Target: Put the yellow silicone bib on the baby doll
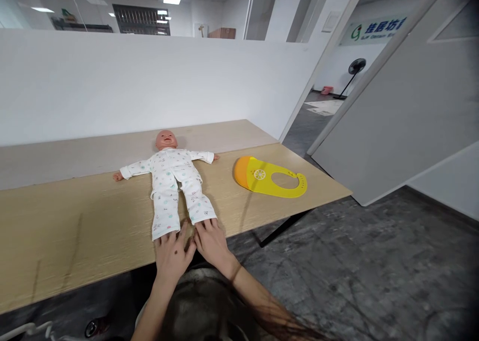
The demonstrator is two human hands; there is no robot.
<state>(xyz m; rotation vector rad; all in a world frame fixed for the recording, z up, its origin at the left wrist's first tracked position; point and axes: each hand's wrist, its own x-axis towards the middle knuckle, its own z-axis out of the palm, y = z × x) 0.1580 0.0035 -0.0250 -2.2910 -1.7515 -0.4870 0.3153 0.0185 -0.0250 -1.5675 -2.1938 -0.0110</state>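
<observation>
A baby doll (166,139) lies face up on the wooden table, its arms spread out to the sides. It wears a white printed top (169,162) and matching pants (166,209). At the hem of the pant leg on the left rests my left hand (171,255), palm down with thumb and fingers apart. My right hand (212,244) lies at the other hem, fingers stretched out and their tips against the cloth. The doll's feet are hidden by the cuffs and my hands. Neither hand visibly grips anything.
Right of the doll lies a yellow bib (273,190) with an orange pocket (241,172). The table (105,221) ends close in front of me, and a low white wall (130,86) stands behind it. A grey door (396,106) stands open at the right.
</observation>
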